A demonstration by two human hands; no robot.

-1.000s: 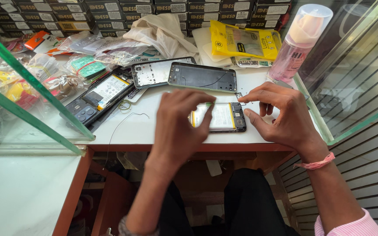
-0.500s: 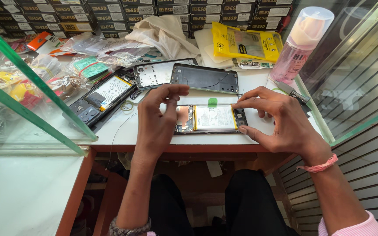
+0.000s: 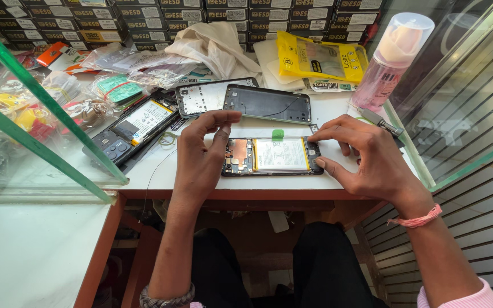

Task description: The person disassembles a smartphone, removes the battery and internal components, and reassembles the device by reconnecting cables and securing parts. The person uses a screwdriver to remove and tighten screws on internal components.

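Yellow flat packet (image 3: 322, 59) at bench's back edge, right of centre; dark label-fronted boxes (image 3: 161, 11) stacked behind; clear bags (image 3: 138, 63) back-left.

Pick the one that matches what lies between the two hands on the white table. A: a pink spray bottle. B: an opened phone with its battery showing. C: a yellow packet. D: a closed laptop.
B: the opened phone lies flat with its white battery exposed, the left hand at its left end and the right hand at its right end.
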